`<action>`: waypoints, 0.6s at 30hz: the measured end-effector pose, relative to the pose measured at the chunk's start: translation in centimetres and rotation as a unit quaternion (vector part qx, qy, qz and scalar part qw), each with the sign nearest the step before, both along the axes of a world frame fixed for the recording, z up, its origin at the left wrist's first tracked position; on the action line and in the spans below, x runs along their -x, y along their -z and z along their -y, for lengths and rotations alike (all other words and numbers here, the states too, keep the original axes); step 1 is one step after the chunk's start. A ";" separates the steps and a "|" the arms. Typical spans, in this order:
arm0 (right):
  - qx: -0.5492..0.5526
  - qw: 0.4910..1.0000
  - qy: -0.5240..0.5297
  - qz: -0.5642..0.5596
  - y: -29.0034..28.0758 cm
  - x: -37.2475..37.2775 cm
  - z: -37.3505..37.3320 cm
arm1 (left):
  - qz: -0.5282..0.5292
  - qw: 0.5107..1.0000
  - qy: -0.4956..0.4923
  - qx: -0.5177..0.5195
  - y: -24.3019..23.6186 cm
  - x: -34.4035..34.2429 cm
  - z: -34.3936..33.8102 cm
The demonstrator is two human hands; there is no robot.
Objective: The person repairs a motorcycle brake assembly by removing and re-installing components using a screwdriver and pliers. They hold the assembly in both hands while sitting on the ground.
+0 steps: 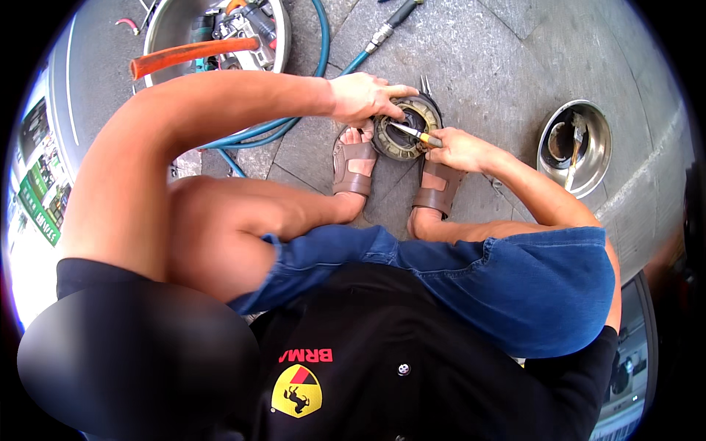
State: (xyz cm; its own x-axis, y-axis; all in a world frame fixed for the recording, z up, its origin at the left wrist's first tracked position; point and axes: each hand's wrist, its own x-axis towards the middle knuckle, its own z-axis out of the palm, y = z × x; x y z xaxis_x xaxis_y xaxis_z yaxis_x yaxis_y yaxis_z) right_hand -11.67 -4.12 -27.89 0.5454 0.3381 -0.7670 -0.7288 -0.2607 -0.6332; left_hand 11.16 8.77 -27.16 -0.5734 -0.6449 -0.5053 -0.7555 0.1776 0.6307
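Observation:
Between my sandaled feet sits a round dark part (pixel 397 149) with a tan segmented ring and a dark centre. My left hand (pixel 362 98) grips its upper left side, index finger stretched across the top and other fingers bent inward. My right hand (pixel 460 149) is closed on a slim yellow-handled tool (pixel 426 137), whose pale tip lies over the part's centre. Thin metal prongs (pixel 426 82) stick out just beyond the part; what they belong to is hidden.
A steel basin (pixel 283 33) at upper left holds tools and an orange-handled item (pixel 191 53). Teal hose (pixel 321 44) with a metal fitting (pixel 386 29) curves over the grey paving (pixel 500 81). A steel bowl (pixel 601 151) at right holds a brush (pixel 576 147) and dark contents.

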 end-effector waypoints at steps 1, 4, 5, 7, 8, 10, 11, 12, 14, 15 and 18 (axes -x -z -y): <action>0.018 1.000 0.004 0.016 0.8 0.2 -0.5 | 0.013 1.000 0.000 0.000 0.5 -0.5 0.2; 0.042 0.998 0.007 0.056 2.2 0.3 -1.1 | -0.111 0.993 -0.034 -0.019 1.9 -1.2 -0.6; 0.046 0.996 0.010 0.070 2.6 0.7 -1.4 | -0.115 0.992 -0.038 -0.021 2.2 -1.1 -1.0; 0.020 0.996 0.038 0.077 2.7 1.1 -1.1 | -0.157 0.982 -0.102 -0.001 3.0 -1.1 -1.7; 0.009 0.998 0.020 0.059 1.9 0.5 -0.4 | -0.149 0.983 -0.105 -0.016 3.0 -1.2 -1.8; -0.009 0.999 0.002 0.038 1.2 0.2 0.0 | -0.134 0.984 -0.116 -0.022 3.3 -0.6 -2.4; -0.006 0.999 -0.006 0.037 1.1 -0.1 0.3 | -0.144 0.981 -0.127 -0.016 3.6 -0.5 -2.8; -0.029 0.999 -0.014 0.000 0.8 -0.4 0.7 | -0.146 0.980 -0.134 -0.012 3.9 -0.5 -3.1; -0.069 0.997 -0.009 -0.027 1.0 -0.6 0.9 | -0.164 0.975 -0.149 0.013 3.9 -0.6 -3.8; -0.066 0.997 -0.019 -0.028 0.8 -0.7 1.1 | -0.164 0.973 -0.158 0.017 4.0 -0.6 -3.9; -0.068 0.994 -0.004 -0.084 0.3 -1.5 1.2 | -0.152 0.977 -0.149 0.000 3.7 -0.7 -3.5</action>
